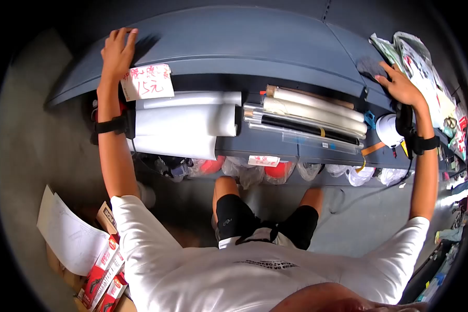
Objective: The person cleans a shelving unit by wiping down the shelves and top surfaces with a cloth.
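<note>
My left hand [118, 54] rests on the left end of the grey upper shelf [234, 34], its fingers stretched out and holding nothing. Just below it, a white handwritten price card [148, 82] hangs on the shelf's front edge. At the shelf's right end, my right hand [401, 88] has finger and thumb at a dark grey cloth [370, 67] lying on the surface. Part of the cloth's edge is hard to make out. Plastic-wrapped packages [413, 57] lie close beyond that hand.
The shelf below bears large white rolls [184, 122], thinner rolls and tubes [312, 112] and a white round object [389, 130]. Bagged items [281, 171] sit lower still. A dark cable [372, 190] hangs near my right arm. Red boxes [101, 273] stand at lower left.
</note>
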### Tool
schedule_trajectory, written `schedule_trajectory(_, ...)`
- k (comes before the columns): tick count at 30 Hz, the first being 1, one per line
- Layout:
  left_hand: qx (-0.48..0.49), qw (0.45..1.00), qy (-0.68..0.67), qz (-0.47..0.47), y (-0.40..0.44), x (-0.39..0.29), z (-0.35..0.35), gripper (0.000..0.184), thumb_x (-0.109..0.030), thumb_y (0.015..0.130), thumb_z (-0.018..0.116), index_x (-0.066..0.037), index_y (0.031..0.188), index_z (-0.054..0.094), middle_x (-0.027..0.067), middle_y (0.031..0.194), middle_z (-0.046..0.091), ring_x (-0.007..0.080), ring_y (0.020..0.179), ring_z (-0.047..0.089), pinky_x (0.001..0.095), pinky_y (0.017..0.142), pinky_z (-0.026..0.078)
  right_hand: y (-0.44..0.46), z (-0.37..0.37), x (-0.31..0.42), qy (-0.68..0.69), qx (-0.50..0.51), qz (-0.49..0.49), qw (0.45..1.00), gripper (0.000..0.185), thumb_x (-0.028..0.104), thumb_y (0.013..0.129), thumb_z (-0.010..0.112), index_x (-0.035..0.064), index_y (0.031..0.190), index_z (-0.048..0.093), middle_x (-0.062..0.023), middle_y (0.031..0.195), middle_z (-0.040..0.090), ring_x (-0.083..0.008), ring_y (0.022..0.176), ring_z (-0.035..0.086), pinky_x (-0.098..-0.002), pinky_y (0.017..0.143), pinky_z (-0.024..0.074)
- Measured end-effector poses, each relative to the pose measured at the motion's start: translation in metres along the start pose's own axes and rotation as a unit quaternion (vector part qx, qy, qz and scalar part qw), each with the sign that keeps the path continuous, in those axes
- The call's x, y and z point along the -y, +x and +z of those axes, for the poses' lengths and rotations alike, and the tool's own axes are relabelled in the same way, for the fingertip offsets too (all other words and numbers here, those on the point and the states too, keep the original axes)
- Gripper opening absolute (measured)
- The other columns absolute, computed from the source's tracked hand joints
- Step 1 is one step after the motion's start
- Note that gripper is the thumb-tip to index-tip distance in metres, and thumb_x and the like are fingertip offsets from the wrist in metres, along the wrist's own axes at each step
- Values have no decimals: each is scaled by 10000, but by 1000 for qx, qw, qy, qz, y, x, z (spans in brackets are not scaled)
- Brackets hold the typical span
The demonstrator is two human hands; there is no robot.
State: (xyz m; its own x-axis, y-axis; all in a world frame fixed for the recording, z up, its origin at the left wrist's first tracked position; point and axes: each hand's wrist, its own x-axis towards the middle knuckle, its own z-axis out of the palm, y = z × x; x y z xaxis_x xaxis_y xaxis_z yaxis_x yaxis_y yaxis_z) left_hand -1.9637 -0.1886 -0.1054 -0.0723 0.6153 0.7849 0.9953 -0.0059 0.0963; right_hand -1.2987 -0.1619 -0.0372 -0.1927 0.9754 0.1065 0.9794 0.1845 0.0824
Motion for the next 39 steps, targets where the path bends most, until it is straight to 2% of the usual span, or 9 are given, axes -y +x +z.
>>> schedule_trajectory(3,28,999,-18,-32,-2,-3,-2,489,-496,1056,375,-133,1253,639,107,1315,567,294,1291,486,434,1113,289,2,-19,61,129,26,-188,973,481,15,883,636,101,1294,401,-166,1263,548,-285,1102,558,-392,962,429)
schedule_trajectory(13,15,953,-302,-20,-4,16,2,467,-485,1044,464,-88,1166,678,161,1225,595,377,1107,583,364,989,432,104,-29,275,-18,-8,-494,869,307,106,933,617,136,1171,427,-200,1065,580,-427,1100,565,-518,910,424)
schedule_trajectory(16,43,972,-218,-72,-2,14,3,554,-560,1026,436,-73,1190,644,188,1246,597,418,1158,576,424,1008,430,186,-16,277,-44,22,-494,868,420,147,988,590,184,1385,460,-177,1254,575,-380,1175,545,-471,1004,423)
schedule_trajectory(20,68,981,-161,-82,-2,15,4,629,-621,1008,397,-80,1225,632,192,1306,587,441,1217,554,462,1026,426,226,-3,197,-65,140,-198,968,596,217,1040,505,306,1591,298,-170,1559,433,-325,1399,454,-451,1151,354)
schedule_trajectory(22,59,980,-162,-99,1,12,0,643,-627,1006,393,-75,1231,633,191,1316,586,436,1220,555,466,1041,422,257,16,96,-205,108,-190,954,548,342,1073,415,307,1598,262,-161,1588,381,-409,1304,544,-486,1045,497)
schedule_trajectory(23,67,976,-171,-116,-2,7,-4,646,-630,1005,394,-74,1231,633,192,1313,588,433,1221,556,465,1043,421,197,-9,112,-99,167,37,980,546,358,1076,380,302,1601,237,-186,1603,333,-441,1146,642,-458,876,615)
schedule_trajectory(26,42,977,-185,-95,-5,11,-1,615,-606,1015,405,-75,1224,633,187,1292,595,417,1216,563,457,1036,422,146,-29,90,-60,195,140,969,584,371,1077,372,191,1608,209,-262,1530,407,-425,1035,691,-513,828,624)
schedule_trajectory(31,101,957,-253,-102,-6,9,-11,582,-565,1030,439,-58,1221,652,158,1219,588,330,1154,562,351,1037,390,81,-54,147,-98,253,19,962,745,449,1034,467,12,1581,214,-292,1451,477,-426,973,704,-457,843,598)
schedule_trajectory(39,108,952,-242,-152,-5,-1,-15,622,-551,1035,455,8,1243,633,160,1252,564,275,1181,536,314,1070,354,145,-21,177,-78,120,-326,935,744,107,977,591,343,1595,250,-214,1589,348,-438,1452,335,-513,1206,269)
